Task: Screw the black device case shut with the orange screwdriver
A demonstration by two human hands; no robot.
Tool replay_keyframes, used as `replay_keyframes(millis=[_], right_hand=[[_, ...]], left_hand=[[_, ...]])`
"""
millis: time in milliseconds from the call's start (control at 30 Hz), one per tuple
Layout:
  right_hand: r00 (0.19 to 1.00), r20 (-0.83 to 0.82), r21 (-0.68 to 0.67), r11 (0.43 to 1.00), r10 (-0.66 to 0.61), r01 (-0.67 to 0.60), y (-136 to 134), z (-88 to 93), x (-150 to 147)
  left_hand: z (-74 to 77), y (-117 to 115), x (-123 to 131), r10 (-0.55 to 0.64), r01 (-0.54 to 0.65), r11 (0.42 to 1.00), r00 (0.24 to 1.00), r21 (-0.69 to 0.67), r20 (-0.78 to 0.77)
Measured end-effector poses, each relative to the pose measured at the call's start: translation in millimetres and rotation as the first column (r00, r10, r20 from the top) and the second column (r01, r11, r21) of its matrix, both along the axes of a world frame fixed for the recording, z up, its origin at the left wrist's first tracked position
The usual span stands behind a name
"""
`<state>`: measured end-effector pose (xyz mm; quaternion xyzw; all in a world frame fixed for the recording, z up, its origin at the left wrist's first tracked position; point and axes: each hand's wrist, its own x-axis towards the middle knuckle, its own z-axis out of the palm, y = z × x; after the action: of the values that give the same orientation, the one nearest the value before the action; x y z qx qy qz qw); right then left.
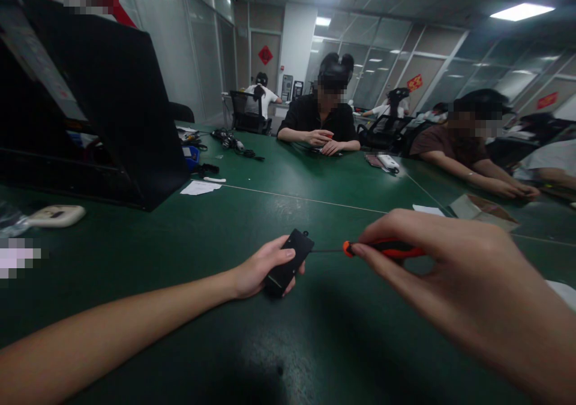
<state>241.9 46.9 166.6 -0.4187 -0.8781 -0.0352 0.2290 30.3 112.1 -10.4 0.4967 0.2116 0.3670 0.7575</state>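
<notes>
My left hand (263, 270) is closed around a black rectangular box-like device (288, 264), its thumb lying across the top face. The device is held tilted above the green table, and its exact kind cannot be made out. In my right hand (454, 267) is a screwdriver (391, 248) with an orange and black handle, pinched between thumb and fingers. Its thin dark shaft points left, and the tip meets the right side of the device. Whether the tip sits in a screw is too small to see.
A large black case (99, 111) stands on the green table (288, 213) at left, near a cream-coloured object (58, 215). Cables (234, 143) and white paper (200, 188) lie beyond. An open cardboard box (483, 213) is at right. Co-workers sit across the table.
</notes>
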Motion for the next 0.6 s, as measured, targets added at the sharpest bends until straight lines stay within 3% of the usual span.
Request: replay_keyframes(millis=[167,467,600], right_hand=[[0.999,-0.006,0.108,0.994,-0.034,0.035,1.7,5.4,9.5],[1.0,-0.009,0.055,0.998,-0.027,0.027,4.9,-0.5,0.3],[0.998,0.065,0.041,0.999,-0.016,0.014,3.7,1.3,4.8]], left_hand=[[-1.1,1.4,-2.8,-0.049,0.049,0.999,0.999,0.009,-0.007],[-3.2,-0.8,-3.7,-0.021,0.025,0.999,0.996,0.041,-0.091],[6.9,-0.3,-6.5,-0.038,0.049,0.996,0.987,0.072,-0.154]])
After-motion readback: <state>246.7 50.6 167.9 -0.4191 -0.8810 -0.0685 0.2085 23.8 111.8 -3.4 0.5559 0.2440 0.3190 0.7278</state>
